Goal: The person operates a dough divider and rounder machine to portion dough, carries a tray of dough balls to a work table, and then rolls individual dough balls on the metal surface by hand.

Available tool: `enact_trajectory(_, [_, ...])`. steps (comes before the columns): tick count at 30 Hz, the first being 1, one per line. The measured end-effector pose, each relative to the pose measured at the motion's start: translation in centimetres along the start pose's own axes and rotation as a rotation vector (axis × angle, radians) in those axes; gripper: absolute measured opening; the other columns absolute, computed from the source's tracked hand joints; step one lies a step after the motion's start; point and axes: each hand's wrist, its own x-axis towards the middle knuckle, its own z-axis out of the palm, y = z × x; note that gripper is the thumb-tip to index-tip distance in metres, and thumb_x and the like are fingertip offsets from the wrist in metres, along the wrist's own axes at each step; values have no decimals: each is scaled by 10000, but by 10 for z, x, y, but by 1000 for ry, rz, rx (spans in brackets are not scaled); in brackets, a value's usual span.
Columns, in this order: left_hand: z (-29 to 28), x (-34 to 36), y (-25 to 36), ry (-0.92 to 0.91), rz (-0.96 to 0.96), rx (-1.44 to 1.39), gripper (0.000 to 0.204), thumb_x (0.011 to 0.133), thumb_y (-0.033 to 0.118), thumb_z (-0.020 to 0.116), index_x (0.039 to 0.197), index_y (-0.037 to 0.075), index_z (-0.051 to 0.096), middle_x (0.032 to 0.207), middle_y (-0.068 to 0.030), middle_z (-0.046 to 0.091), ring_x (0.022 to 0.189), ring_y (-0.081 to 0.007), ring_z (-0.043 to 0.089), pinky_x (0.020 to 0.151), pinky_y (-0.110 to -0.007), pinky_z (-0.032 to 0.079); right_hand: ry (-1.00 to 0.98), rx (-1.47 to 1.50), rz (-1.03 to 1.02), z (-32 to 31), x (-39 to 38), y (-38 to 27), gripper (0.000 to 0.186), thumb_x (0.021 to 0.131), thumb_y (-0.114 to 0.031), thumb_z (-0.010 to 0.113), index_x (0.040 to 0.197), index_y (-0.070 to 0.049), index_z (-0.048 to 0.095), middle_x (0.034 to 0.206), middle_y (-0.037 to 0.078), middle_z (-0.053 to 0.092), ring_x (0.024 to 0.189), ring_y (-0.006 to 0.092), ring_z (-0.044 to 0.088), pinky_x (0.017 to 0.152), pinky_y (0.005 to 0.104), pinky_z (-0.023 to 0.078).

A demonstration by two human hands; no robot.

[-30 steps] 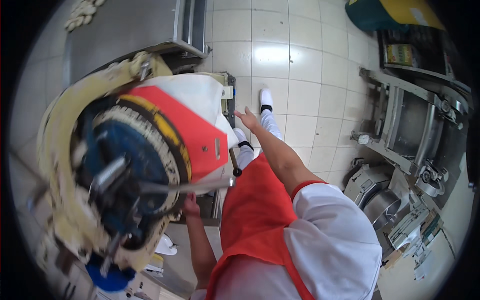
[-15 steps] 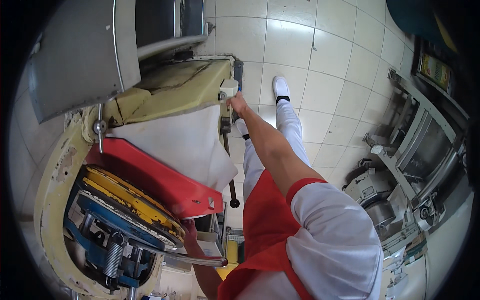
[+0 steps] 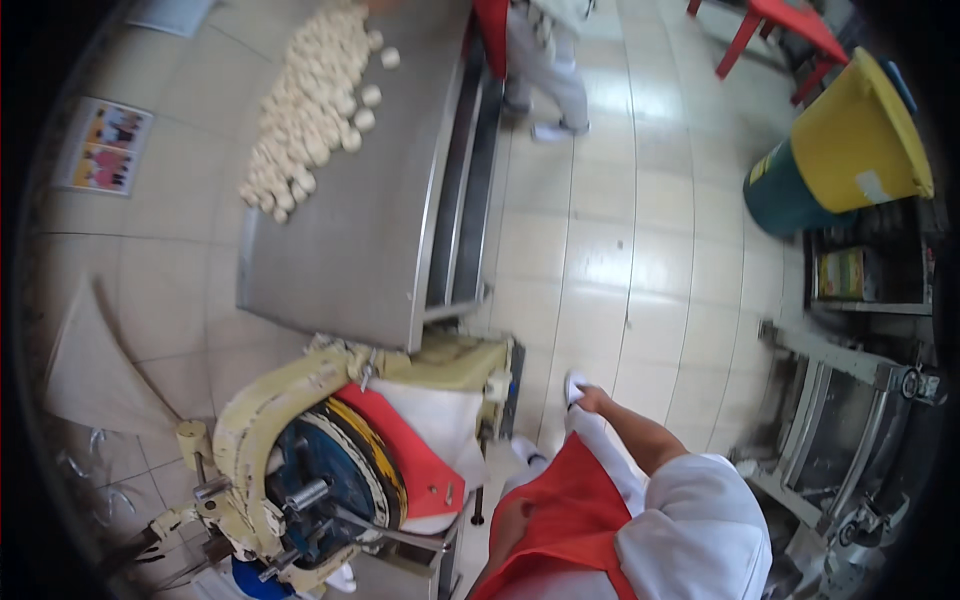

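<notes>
My right hand (image 3: 590, 398) hangs above my leg, right of the cream-painted machine (image 3: 247, 425), touching none of its parts; its fingers are too small to read. My left hand (image 3: 515, 515) is low over my red apron (image 3: 565, 495), beside the machine, fingers unclear. The machine carries a red plate (image 3: 430, 465), a white sheet (image 3: 450, 415), a yellow-and-blue disc (image 3: 340, 470), metal levers and a small switch box (image 3: 498, 385).
A steel table (image 3: 350, 250) holds several dough pieces (image 3: 320, 120); another person's legs (image 3: 550, 70) stand beside it. At right are yellow and green bins (image 3: 840, 150), a red stool (image 3: 760, 30), a shelf (image 3: 870, 300) and a roller machine (image 3: 840, 430).
My right hand has left the switch box and moved right; my left hand has left the red plate's lower edge. The view has swung up, revealing the table and another person.
</notes>
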Motion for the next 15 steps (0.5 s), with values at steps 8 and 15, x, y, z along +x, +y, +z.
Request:
enact_trajectory(8, [-76, 128, 182, 134, 220, 159, 505, 852, 382, 734, 1214, 51, 619, 1125, -153, 700, 1020, -309, 671, 897, -398, 524, -198, 72, -265, -120, -224, -67, 586, 978, -541, 451, 1444, -189, 498, 1482, 124, 486, 1370, 313, 441, 1168, 376, 306])
enact_trajectory(15, [-65, 204, 221, -44, 536, 481, 726, 866, 644, 591, 1395, 151, 527, 1462, -156, 491, 1395, -334, 404, 1150, -508, 287, -215, -62, -39, -125, -257, -35, 810, 925, -756, 311, 1534, -223, 356, 1604, 137, 271, 1494, 304, 208, 1211, 517, 148])
